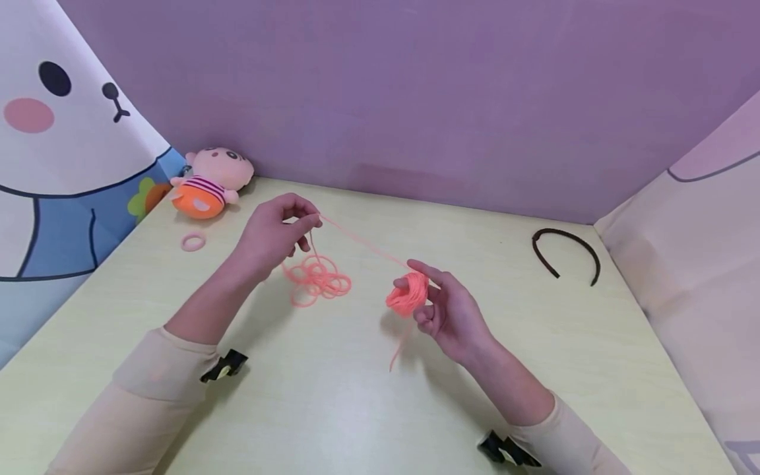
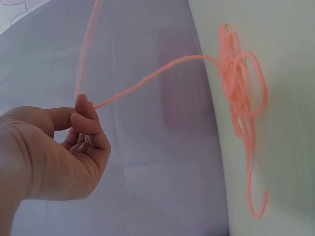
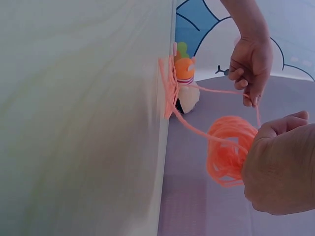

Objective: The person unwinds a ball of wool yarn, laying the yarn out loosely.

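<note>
My left hand (image 1: 276, 234) pinches a strand of coral-orange yarn (image 1: 365, 244) between thumb and fingertip, raised over the table. From that pinch the strand runs down to a loose, looped pile of yarn (image 1: 320, 277) lying on the tabletop. The other way, it stretches across to a wound bundle of yarn (image 1: 408, 295) around the fingers of my right hand (image 1: 454, 316). In the right wrist view the bundle (image 3: 224, 152) shows many loops with a hollow middle. A short tail of yarn (image 1: 399, 349) hangs below the bundle.
A plush doll (image 1: 214, 181) with orange bottoms sits at the table's back left corner. A pink ring (image 1: 192, 242) lies in front of it. Toward the right edge lies a dark curved band (image 1: 567, 234). A purple panel (image 1: 415, 99) stands behind the table.
</note>
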